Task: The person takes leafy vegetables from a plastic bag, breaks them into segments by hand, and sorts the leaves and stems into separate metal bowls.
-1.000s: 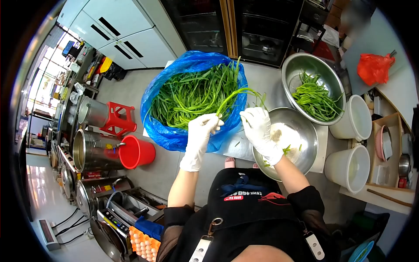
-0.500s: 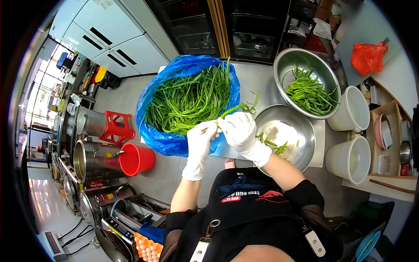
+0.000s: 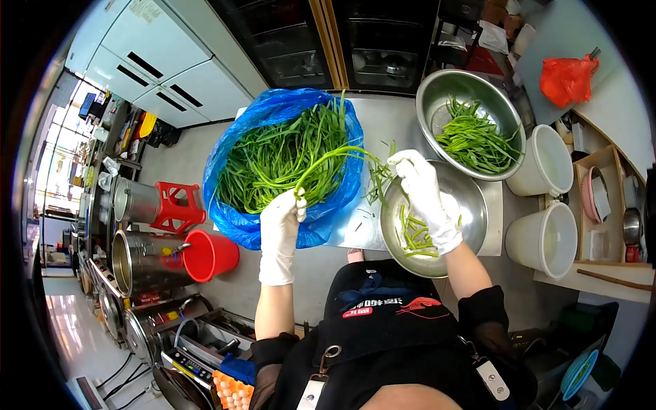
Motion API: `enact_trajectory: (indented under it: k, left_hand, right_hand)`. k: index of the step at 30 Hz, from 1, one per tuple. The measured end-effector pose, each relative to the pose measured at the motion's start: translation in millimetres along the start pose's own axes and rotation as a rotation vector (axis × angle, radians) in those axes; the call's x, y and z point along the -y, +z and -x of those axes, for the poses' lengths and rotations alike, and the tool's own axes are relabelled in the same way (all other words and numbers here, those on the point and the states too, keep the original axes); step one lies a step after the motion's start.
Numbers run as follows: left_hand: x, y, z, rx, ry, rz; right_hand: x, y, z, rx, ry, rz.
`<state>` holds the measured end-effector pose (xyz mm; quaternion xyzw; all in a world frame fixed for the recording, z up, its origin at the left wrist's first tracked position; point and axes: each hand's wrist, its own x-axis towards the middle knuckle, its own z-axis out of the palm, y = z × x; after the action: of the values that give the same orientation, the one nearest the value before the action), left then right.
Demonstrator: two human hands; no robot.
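Note:
In my left hand, gloved in white, the cut end of a long water spinach stalk is pinched between thumb and fingers. The stalk arches to the right and its leafy tip hangs down near my right hand. That hand, also gloved, is above the near steel bowl, its fingers partly stretched out and nothing visible in them. Short stem pieces lie in this bowl. Behind my left hand stands a blue plastic bag full of leafy greens.
A second steel bowl holding trimmed greens stands behind the near one, their rims close together. Two white buckets are at the right. A red bucket and red stool stand on the left. Leaf scraps lie on the metal table.
My hands have moved apart: the left toward the bag with the stalk, the right over the near bowl. More stem pieces show in that bowl. The view has shifted slightly.

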<state>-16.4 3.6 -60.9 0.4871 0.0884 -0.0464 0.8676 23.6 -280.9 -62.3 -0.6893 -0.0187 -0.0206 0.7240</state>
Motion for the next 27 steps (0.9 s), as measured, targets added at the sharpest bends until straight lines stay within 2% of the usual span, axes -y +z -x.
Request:
enact_trajectory:
  k: [3, 4, 7, 10, 13, 16, 19, 20, 21, 23, 25, 27]
  left_hand:
    - [-6.2, 3.6, 1.0, 0.007, 0.002, -0.057]
    - [-8.0, 6.4, 3.0, 0.005, 0.002, -0.085]
    - [-10.4, 15.8, 8.8, 0.009, -0.019, -0.150]
    - [-8.4, 22.9, 11.8, 0.027, -0.019, -0.184]
    - [-9.3, 23.0, 12.4, -0.005, -0.037, -0.210]
    - [-6.8, 19.8, 11.5, -0.015, -0.111, -0.237]
    - [-0.5, 13.7, 8.6, -0.024, -0.170, -0.193]
    - [0.1, 8.6, 7.0, -0.047, -0.181, -0.180]
    - [-1.9, 8.7, 5.7, -0.069, -0.191, -0.167]
    - [-2.5, 13.3, 6.4, -0.055, -0.198, -0.220]
    - [-1.1, 19.7, 2.3, -0.015, -0.220, -0.286]
    - [-2.5, 31.2, 0.6, 0.007, -0.219, -0.314]
  right_hand:
    - [0.9, -1.7, -16.2, 0.033, -0.270, 0.194]
    - [8.4, 2.0, -14.3, 0.050, -0.138, 0.250]
    - [16.7, 15.3, -13.0, 0.016, -0.346, 0.570]
    - [8.2, 23.0, -13.5, -0.028, -0.426, 0.787]
    - [-0.1, 22.1, -12.3, -0.044, -0.569, 0.856]
    - [-3.3, 15.9, -10.9, 0.023, -0.416, 0.774]
    - [-21.7, -2.5, -30.7, 0.077, -0.242, 0.291]
    - [-17.1, -16.5, -33.9, 0.054, -0.121, 0.243]
    - [-8.5, -17.7, -34.7, -0.022, 0.068, 0.041]
    - [5.5, -11.9, -33.3, 0.023, -0.104, 0.220]
    - [19.5, 4.0, -28.4, 0.176, -0.331, 0.425]
    - [7.5, 22.3, -25.5, 0.350, -0.242, 0.424]
